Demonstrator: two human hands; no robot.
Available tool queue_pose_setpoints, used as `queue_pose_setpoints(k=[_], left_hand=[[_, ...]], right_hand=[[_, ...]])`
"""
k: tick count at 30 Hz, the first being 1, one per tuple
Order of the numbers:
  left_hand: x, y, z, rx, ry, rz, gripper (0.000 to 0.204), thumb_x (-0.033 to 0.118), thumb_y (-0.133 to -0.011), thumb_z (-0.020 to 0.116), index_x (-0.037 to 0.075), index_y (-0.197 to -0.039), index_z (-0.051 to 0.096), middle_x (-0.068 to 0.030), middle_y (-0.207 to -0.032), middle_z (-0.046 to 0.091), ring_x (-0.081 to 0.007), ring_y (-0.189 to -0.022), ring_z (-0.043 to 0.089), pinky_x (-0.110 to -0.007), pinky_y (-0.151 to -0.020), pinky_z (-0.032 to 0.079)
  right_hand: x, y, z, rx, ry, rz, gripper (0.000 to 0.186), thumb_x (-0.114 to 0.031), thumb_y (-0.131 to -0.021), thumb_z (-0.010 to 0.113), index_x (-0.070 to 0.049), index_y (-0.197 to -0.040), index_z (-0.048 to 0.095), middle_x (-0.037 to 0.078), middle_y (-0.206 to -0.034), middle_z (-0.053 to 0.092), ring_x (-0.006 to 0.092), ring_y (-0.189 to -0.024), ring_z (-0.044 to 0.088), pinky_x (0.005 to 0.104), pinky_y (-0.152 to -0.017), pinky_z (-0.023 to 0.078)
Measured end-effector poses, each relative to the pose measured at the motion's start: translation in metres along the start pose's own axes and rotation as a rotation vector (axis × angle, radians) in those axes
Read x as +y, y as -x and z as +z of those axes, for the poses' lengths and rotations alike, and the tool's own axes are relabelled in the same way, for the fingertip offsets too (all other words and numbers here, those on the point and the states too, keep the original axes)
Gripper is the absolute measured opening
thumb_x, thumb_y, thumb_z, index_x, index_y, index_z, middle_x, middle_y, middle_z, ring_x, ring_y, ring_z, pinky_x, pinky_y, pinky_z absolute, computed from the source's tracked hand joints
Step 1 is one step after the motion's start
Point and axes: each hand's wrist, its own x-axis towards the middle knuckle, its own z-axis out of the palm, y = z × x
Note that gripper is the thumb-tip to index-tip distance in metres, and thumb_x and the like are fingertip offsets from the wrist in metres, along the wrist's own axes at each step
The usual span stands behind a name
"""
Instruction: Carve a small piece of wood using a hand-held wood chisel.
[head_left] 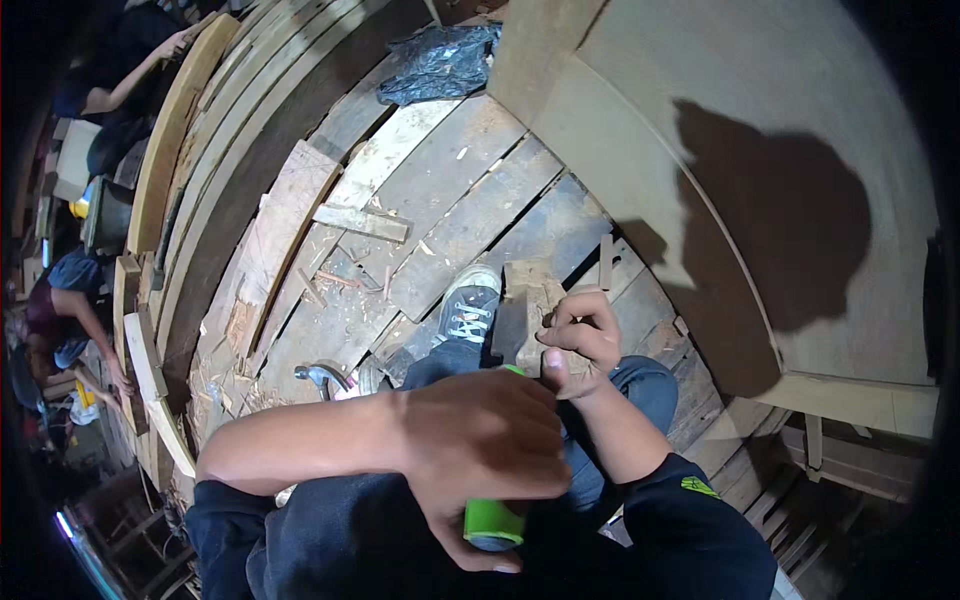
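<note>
My left hand (485, 435) is closed around a green tool with a dark end (493, 522). The back of the hand hides most of it, so its exact kind does not show. A little green also peeks out beyond the knuckles, close to the wooden block. My right hand (582, 345) has its fingers curled and its thumb pressed against the rough brown wooden block (532, 300). This block stands between my knees, just right of my dark sneaker (470, 305). My two hands are close together, the right one farther out.
Loose planks (285, 235) and shavings lie on the board floor. A curved metal tool (320, 376) rests left of my knee. Stacked curved timbers (165, 150) line the left, with people beyond. A pale wooden panel (640, 130) rises right; a black plastic bag (440, 62) lies far ahead.
</note>
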Motion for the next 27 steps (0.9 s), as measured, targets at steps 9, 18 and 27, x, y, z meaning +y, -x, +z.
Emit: queue_pose_setpoints(k=[9,18,27], left_hand=[[-0.017,0.027,-0.012,0.515,0.049,0.064,0.061,0.060,-0.076,0.075,0.000,-0.073,0.059,-0.0075,-0.063,0.058,-0.0244,-0.052,0.057,-0.035,-0.051,0.047],[0.046,0.009,-0.071,0.766,0.205,-0.018,0.068,0.082,-0.082,0.058,0.017,-0.067,0.045,0.0014,-0.058,0.053,-0.0149,-0.049,0.052,-0.030,-0.054,0.041],[-0.028,0.017,-0.012,0.644,0.292,0.002,0.062,0.065,-0.074,0.069,0.005,-0.068,0.055,-0.0040,-0.060,0.052,-0.0218,-0.049,0.053,-0.030,-0.050,0.041]], right_hand=[[-0.001,-0.009,0.001,0.008,-0.036,0.066,0.021,-0.022,-0.075,0.071,-0.002,-0.074,0.067,0.011,-0.083,0.057,0.0217,-0.073,0.053,0.0327,-0.063,0.042],[0.004,-0.003,-0.007,0.003,0.027,0.065,0.029,-0.030,-0.082,0.067,-0.001,-0.075,0.065,0.012,-0.087,0.055,0.0224,-0.077,0.053,0.0349,-0.069,0.043],[0.003,-0.002,0.002,0.043,0.013,-0.002,0.019,-0.020,-0.078,0.070,-0.001,-0.076,0.068,0.011,-0.086,0.056,0.0217,-0.074,0.053,0.0324,-0.064,0.043]])
